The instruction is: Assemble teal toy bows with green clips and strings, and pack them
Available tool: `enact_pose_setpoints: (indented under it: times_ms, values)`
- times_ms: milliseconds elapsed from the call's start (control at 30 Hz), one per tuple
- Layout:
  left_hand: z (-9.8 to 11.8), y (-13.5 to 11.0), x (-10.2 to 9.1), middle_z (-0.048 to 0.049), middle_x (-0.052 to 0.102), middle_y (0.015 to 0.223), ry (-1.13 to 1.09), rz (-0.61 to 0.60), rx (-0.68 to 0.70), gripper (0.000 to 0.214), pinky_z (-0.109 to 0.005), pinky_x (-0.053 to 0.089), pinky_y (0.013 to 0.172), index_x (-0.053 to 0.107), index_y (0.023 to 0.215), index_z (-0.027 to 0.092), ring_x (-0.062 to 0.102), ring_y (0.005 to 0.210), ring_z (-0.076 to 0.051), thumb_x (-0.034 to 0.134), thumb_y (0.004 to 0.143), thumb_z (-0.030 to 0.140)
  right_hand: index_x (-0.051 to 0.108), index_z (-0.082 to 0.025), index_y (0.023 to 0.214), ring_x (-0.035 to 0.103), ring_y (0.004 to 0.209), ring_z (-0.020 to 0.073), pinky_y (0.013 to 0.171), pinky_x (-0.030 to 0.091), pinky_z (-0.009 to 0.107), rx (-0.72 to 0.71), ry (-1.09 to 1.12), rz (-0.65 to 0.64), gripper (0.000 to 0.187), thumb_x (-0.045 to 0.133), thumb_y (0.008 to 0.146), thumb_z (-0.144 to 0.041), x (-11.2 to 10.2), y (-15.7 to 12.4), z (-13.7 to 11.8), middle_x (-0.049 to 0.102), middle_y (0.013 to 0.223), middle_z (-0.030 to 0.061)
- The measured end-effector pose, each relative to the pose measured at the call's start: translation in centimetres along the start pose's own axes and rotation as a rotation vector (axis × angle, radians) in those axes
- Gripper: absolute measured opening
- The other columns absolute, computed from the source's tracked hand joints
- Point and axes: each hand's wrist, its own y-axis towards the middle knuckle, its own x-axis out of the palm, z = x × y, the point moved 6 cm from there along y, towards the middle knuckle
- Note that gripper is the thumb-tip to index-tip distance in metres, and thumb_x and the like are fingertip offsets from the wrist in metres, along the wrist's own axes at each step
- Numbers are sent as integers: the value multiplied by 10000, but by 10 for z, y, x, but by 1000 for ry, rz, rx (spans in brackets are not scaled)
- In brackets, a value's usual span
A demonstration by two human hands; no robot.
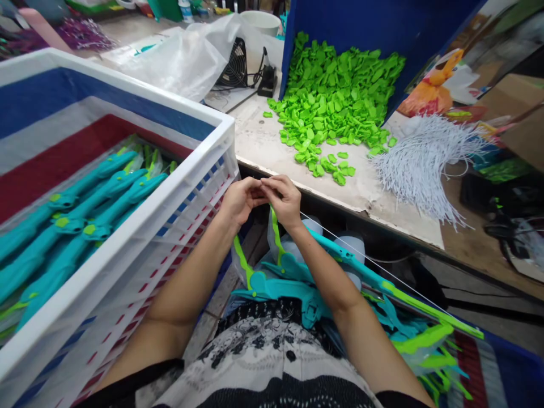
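Head view: teal parts (276, 288) lie right of the white crate (199, 161), seemingly lap-supported. That apparently frees the left hand (238, 203) and right hand (284, 201) to meet near the crate's corner, fingers pinched closed, their hold hidden.

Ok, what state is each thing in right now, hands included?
Left hand: fingertips meeting the right's; anything held is hidden.
Right hand: fingers bent; anything held is hidden.
Cord: stretched straight.
Lap parts: bunched, partly hidden.
Crate: open-topped, partly filled.
Crate parts: lying side by side.
Blue bin: open side facing the person.
Green pieces: loose, partly spilled out.
White strings: loosely bunched.
Plastic sheet: crumpled.
Fan: running or not, can't tell.
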Motion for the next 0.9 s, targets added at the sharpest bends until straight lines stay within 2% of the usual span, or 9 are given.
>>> enact_pose_setpoints:
  times_ms: [133,233,367,433,500,600,700,833,900]
  values:
    - [4,-1,0,-24,657,666,92,-100,31,149,-301,538,711,663,669,111,619,670,-140,689,545,189,699,-220,848,606,817,127,708,497,258,1,83,3,105,598,838,-246,-6,2,0,628,868,24]
    - [5,-2,2,-24,669,692,231,-135,85,221,-256,520,650,704,746,121,603,621,-120,747,553,220,680,-212,803,603,851,137,747,500,275,38,99,46,95,601,832,-257,-10,0,2,627,868,26]
    - [8,-4,5,2,624,633,424,-32,229,207,-184,405,463,687,711,138,495,499,-71,755,593,295,640,-193,765,603,837,140,756,525,280,199,145,85,127,623,798,-315,-14,-2,15,623,856,21]
    - [10,-5,6,14,588,582,503,12,279,209,-177,343,428,672,676,144,455,476,-64,749,617,329,632,-187,777,606,791,133,725,537,275,286,209,56,160,627,786,-346,-14,-2,23,622,835,12]
    - [9,-6,7,13,580,562,549,5,280,208,-183,319,434,692,686,147,447,481,-68,736,639,345,636,-182,790,602,747,125,706,535,270,332,241,8,179,625,785,-361,-16,-3,26,622,799,1]
    - [9,-7,9,2,610,594,587,-56,246,214,-199,307,448,742,769,158,453,499,-80,719,656,338,646,-178,778,594,737,120,704,513,260,298,178,-35,187,608,803,-359,-22,-3,23,627,781,1]
    - [10,-11,13,-7,644,640,632,-89,256,208,-203,342,492,756,807,168,499,556,-99,709,671,318,627,-174,777,588,743,117,707,495,252,264,115,4,199,582,825,-362,-25,-2,24,623,787,6]
    - [9,-10,19,-28,685,711,636,-37,328,165,-203,407,589,753,766,157,558,654,-119,697,691,293,579,-173,795,560,667,109,647,479,246,339,69,127,246,515,862,-401,-32,-1,30,599,721,-1]
    - [9,-6,21,-28,687,721,597,2,362,178,-196,413,591,747,775,152,558,654,-113,688,703,303,583,-183,806,564,719,125,684,473,266,241,-37,124,230,501,879,-385,-46,-5,16,607,768,15]
